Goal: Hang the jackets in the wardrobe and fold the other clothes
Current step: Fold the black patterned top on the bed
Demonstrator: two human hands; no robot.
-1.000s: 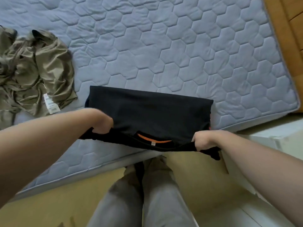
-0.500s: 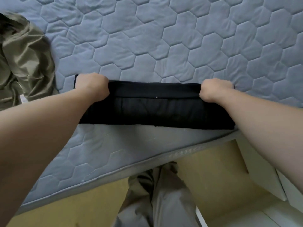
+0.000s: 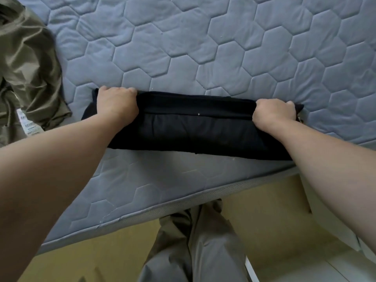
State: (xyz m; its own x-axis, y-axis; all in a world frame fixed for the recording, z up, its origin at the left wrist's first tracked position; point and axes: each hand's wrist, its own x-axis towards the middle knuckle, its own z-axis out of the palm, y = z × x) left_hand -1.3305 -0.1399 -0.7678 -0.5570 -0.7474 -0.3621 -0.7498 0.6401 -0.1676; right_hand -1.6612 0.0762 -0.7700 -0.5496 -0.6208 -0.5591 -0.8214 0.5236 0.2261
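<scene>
— Grey mattress point(image 3: 203, 47), quilted in hexagons. What holds what?
— Left hand point(image 3: 117, 104) and right hand point(image 3: 273, 112) each clench one end of a black shirt point(image 3: 203, 133) along its far edge, with fingers curled into the cloth.
— Where does the shirt lie?
— It is folded into a long band and lies flat on the mattress, near its front edge.
— And further out?
— An olive garment point(image 3: 30, 68) lies crumpled at the mattress's left side, showing a white label point(image 3: 28, 125). Below the mattress edge are a yellow floor point(image 3: 264, 200), grey trousers point(image 3: 193, 251) and a white unit point(image 3: 317, 269) at the right.
</scene>
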